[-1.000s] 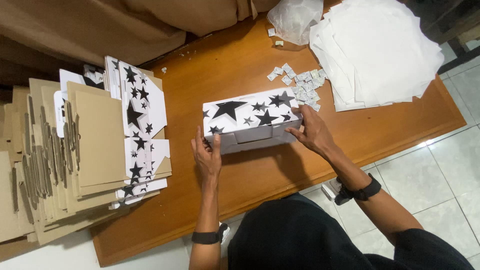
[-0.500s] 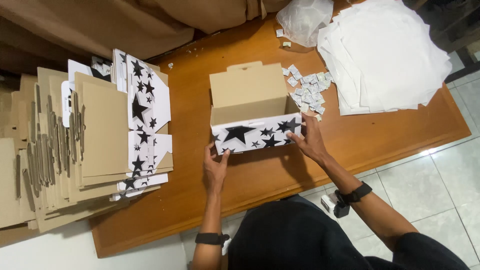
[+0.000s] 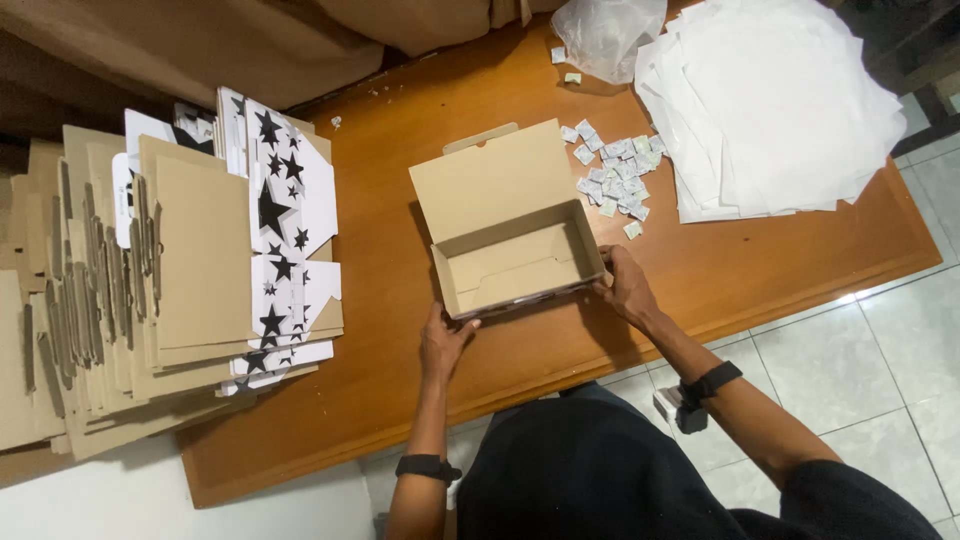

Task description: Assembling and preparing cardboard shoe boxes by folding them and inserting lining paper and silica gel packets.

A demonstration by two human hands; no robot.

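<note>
Head view: your left hand [image 3: 443, 340] and right hand [image 3: 625, 288] grip the folded, lid-open box [image 3: 515, 250]; many flat blanks [image 3: 200, 260] remain unfolded on the table [image 3: 390, 250].

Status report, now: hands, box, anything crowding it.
Left hand and right hand grip the open cardboard box at its near corners. Lid up, inside bare. Small packets lie just beyond, apart from it.

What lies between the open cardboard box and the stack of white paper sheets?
In the head view, a cluster of small packets lies on the table between the open box and the white sheets.
</note>
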